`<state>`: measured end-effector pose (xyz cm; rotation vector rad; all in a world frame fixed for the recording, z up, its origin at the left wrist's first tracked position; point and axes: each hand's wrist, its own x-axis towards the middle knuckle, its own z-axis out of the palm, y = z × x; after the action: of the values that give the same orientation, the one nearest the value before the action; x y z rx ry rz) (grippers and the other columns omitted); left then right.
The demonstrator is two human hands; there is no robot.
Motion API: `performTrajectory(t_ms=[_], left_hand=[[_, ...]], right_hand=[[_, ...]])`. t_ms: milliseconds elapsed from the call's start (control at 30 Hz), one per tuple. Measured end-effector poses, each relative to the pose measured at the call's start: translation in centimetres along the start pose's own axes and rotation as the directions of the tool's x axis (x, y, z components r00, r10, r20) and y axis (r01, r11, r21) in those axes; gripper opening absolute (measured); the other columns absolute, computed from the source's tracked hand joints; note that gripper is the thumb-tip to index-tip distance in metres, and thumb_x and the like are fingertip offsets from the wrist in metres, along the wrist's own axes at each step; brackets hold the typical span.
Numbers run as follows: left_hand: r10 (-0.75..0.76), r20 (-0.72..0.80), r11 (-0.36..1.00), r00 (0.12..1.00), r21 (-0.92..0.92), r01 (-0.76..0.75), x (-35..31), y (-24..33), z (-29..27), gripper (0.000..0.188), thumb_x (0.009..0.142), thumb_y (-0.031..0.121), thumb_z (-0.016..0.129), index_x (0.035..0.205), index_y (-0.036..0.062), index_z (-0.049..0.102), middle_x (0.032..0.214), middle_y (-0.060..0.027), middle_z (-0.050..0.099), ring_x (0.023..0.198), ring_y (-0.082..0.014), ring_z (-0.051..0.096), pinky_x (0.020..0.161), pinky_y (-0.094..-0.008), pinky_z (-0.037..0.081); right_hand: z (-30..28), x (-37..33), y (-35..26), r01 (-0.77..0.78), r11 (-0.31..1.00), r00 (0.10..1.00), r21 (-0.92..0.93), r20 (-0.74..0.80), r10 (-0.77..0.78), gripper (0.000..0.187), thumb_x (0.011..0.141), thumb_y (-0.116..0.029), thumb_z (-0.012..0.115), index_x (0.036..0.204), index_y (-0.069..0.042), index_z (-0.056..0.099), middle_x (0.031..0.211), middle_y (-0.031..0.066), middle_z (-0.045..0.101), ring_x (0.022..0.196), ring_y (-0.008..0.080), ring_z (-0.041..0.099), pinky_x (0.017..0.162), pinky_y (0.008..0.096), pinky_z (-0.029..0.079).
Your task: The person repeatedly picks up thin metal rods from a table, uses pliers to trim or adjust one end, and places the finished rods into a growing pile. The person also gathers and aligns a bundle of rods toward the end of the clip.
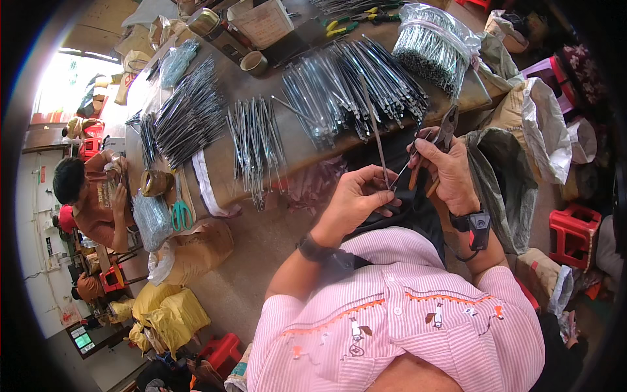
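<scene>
My left hand point(358, 201) pinches a long thin metal strip point(373, 124), which slants up toward the table's front edge. My right hand point(445, 164) has a pair of pliers point(448, 125) in its palm, jaws pointing up and orange handles hanging below. Its thumb and forefinger also pinch a thin dark strip point(414, 145) whose lower end comes close to my left fingertips. Whether the two strips touch there is too small to tell. Just beyond my hands, a thick row of similar metal strips point(353, 81) lies on the table point(258, 81).
More strips lie in a small bunch point(256, 140) and a dark pile point(189, 114). A plastic-wrapped bundle point(434, 49) stands at the far right. Teal-handled scissors point(181, 212) hang at the left edge. Sacks point(503, 176) crowd my right; another person point(98, 196) sits at left.
</scene>
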<state>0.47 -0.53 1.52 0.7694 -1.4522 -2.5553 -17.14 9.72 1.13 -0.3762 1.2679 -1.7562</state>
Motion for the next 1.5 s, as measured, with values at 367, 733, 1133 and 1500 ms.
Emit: performTrajectory(t_ms=[367, 733, 1133, 1500], left_hand=[[0.016, 0.083, 0.993, 0.996, -0.117, -0.006, -0.4, 0.4, 0.7, 0.028, 0.085, 0.000, 0.062, 0.112, 0.0030, 0.056, 0.091, -0.0052, 0.064, 0.081, -0.0156, 0.066, 0.067, -0.0239, 0.054], [-0.108, 0.011, 0.902, 0.994, -0.420, 0.102, 0.9, -0.5, 0.4, 0.017, 0.095, 0.022, 0.058, 0.093, 0.0059, 0.058, 0.082, -0.0015, 0.060, 0.071, -0.0109, 0.058, 0.056, -0.0219, 0.041], [0.061, -0.131, 0.977, 0.990, -0.194, -0.086, 1.1, -0.2, 0.0, 0.016, 0.085, 0.005, 0.068, 0.100, 0.0033, 0.063, 0.074, 0.0028, 0.057, 0.056, -0.0020, 0.048, 0.046, -0.0163, 0.038], [0.456, -0.178, 0.832, 0.872, 0.432, -0.347, 1.1, -0.7, 0.7, 0.020, 0.085, -0.003, 0.062, 0.103, 0.0015, 0.068, 0.082, 0.0020, 0.058, 0.058, -0.0019, 0.047, 0.050, -0.0185, 0.037]], right_hand=[[0.1, -0.3, 0.5, 0.047, 0.995, 0.999, -0.084, 0.004, -0.047, 0.021, 0.084, -0.007, 0.071, 0.102, -0.002, 0.060, 0.083, 0.0053, 0.066, 0.069, 0.0110, 0.063, 0.062, 0.0229, 0.051], [1.1, -0.8, 0.4, 0.135, 0.959, 0.991, -0.249, 0.047, -0.127, 0.019, 0.085, -0.008, 0.071, 0.099, -0.002, 0.060, 0.081, 0.0056, 0.068, 0.068, 0.0088, 0.062, 0.055, 0.0212, 0.049], [-1.8, 0.2, 0.6, -0.220, 0.891, 0.973, 0.397, 0.028, 0.228, 0.030, 0.092, -0.022, 0.054, 0.097, 0.006, 0.063, 0.096, 0.0181, 0.066, 0.088, 0.0248, 0.064, 0.078, 0.0315, 0.052], [-3.0, -2.8, 0.3, -0.455, 0.878, 0.855, 0.150, 0.349, 0.384, 0.050, 0.068, -0.003, 0.045, 0.118, 0.001, 0.040, 0.101, 0.0294, 0.059, 0.065, 0.0351, 0.065, 0.047, 0.0310, 0.053]])
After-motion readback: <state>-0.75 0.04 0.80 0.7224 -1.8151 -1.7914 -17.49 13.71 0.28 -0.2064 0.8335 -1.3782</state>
